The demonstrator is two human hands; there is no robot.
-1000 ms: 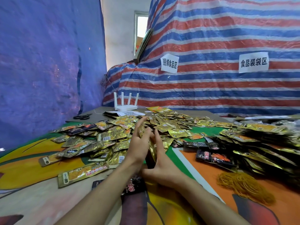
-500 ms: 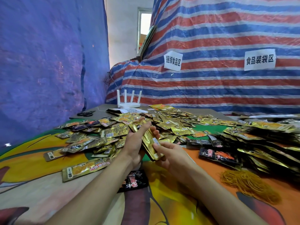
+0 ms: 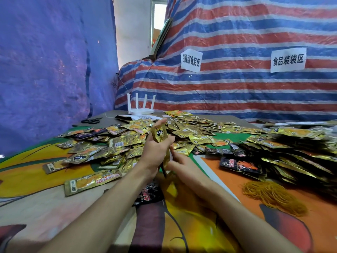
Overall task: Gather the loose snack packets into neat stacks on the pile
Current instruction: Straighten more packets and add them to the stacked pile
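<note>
Head view: left hand [image 3: 155, 152] grips a small upright bundle of gold foil snack packets [image 3: 159, 135]. Its fingers curl round the bundle's middle and the index finger stretches up along the top edge. Right hand [image 3: 184, 167] holds the bundle's lower end, thumb and fingers pinched on it just below the left hand; fingertip contact is partly hidden. Bundle stands on edge at table centre, straight in front of the person. Its bottom end is close to the printed multicolour table cover [image 3: 191, 225]; cannot tell if it touches.

Behind and left of the hands, loose gold snack packets [image 3: 116, 143] lie flat and overlapping, spreading toward the far table edge. One long gold packet [image 3: 93, 181] lies apart, near the left forearm. Black packet with red print [image 3: 148, 197] lies on the cover under the forearms, partly hidden.

Right side: large pile of stacked gold packets [image 3: 300, 154], with black-and-red packets [image 3: 240, 165] at its near left edge. Heap of yellow rubber bands [image 3: 273, 196] sits on the orange part of the cover, just in front of that pile.

Far end: white four-antenna router [image 3: 140, 109], black scissors [image 3: 91, 121] to its left. Backdrop: red-white-blue striped tarp [image 3: 237, 88] carrying a white paper sign [image 3: 191, 60] and a second white sign [image 3: 288, 60], both with Chinese characters. Blue tarp [image 3: 45, 70] hangs at left.
</note>
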